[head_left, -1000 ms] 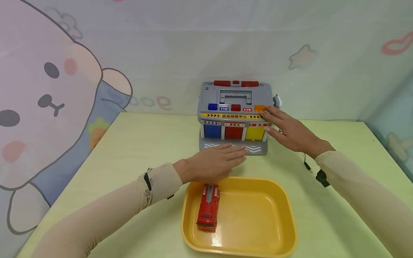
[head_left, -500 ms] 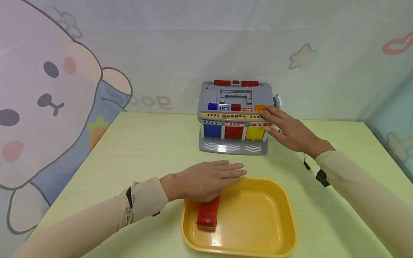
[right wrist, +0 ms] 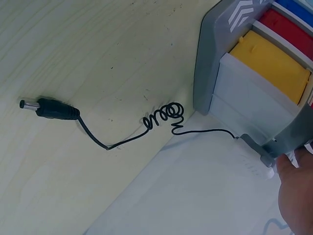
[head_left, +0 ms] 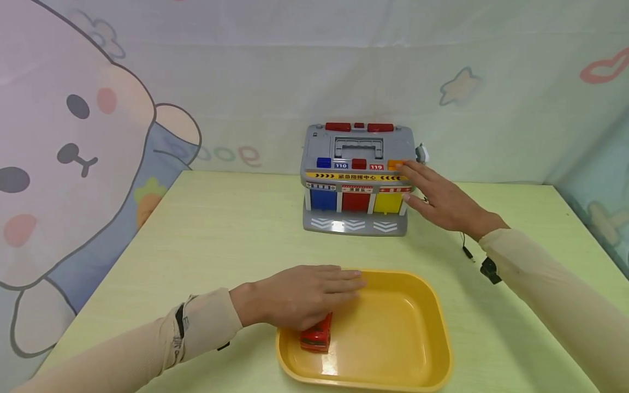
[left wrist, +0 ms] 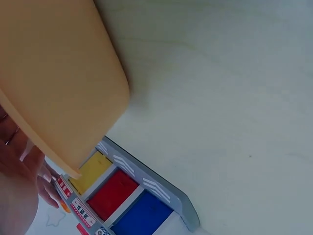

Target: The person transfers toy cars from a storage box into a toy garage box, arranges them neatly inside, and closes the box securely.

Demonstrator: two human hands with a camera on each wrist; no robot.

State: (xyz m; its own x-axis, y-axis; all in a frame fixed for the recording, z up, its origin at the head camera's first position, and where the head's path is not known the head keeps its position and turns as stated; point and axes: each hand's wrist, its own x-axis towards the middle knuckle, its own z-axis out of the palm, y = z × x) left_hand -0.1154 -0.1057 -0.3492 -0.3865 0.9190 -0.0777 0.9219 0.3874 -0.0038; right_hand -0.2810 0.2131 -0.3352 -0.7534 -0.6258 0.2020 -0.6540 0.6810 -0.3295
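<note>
Since half a second ago, the left hand [head_left: 300, 295] has drawn back toward the person and lower, from above the far rim of the yellow tray [head_left: 388, 338] to well over its left part. The red toy truck [head_left: 315, 338] sits in that left part, and only its near end shows past the hand. From here the left fingers lie straight and close together; whether the thumb or palm meets the truck is hidden. The right hand [head_left: 449, 204] stays put, fingers extended, fingertips at the orange block [head_left: 395, 164] on the toy building [head_left: 356, 177].

The right wrist view gives what the head view mostly hides: a coiled black cable [right wrist: 108, 148] running from the building's side to a plug [right wrist: 57, 108] on the tabletop [head_left: 221, 229]. The left wrist view shows the tray's outer wall, with the left hand beyond it.

A strip of tabletop separates tray and building. The tabletop's far edge meets the printed backdrop [head_left: 295, 82] behind, and the tray's yellow floor spreads right of the truck.
</note>
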